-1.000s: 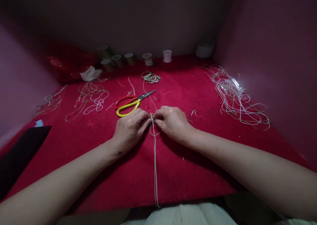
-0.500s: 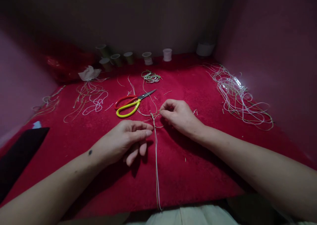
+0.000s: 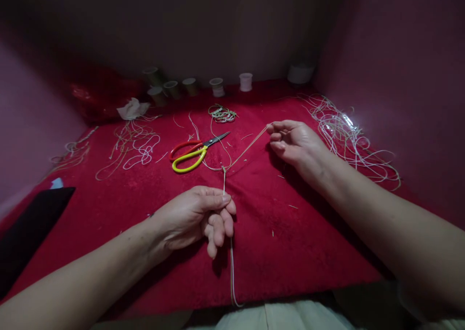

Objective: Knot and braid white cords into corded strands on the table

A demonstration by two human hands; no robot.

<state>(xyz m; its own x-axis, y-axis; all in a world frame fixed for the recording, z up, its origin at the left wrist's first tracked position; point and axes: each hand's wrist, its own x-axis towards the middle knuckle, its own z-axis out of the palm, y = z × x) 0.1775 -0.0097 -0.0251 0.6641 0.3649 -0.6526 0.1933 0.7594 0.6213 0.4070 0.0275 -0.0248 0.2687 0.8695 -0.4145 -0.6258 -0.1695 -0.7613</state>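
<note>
R hand (image 3: 298, 143) had swung out w/ strands (image 3: 250, 146) clamped taut; L hand (image 3: 205, 212) pinched cords (image 3: 224, 182) below knot (image 3: 224, 169). Prob. tightening step; next move needed steady tension.

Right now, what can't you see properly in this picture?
Head view: how the strings cross where they meet; too small.
Head view: the bit of string inside the left hand; its thumb and fingers cover it.
Head view: the string tips at the right hand; too thin beside the fingertips.
Head view: the rest of the black thing; cut off by the left edge.
</note>
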